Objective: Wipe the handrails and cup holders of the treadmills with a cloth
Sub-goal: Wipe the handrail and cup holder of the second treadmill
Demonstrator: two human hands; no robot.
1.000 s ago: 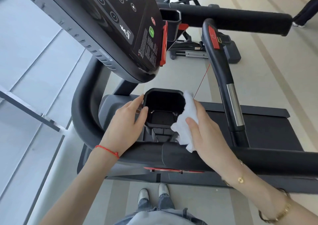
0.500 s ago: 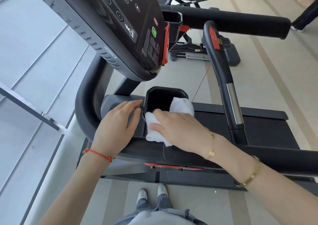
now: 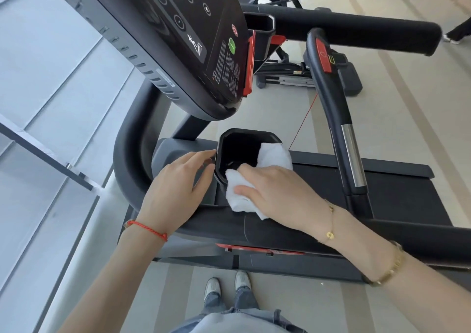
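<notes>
Fingers of my right hand [image 3: 277,192] press flat on the crumpled white cloth [image 3: 254,179] draped over the black plastic cup holder's [image 3: 230,139] near rim, frame centre; I see my left hand [image 3: 175,190] loosely spread, fingertips touching its left wall.

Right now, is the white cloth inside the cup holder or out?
Partly in. The cloth drapes over the cup holder rim, the right hand pressing it.
</notes>
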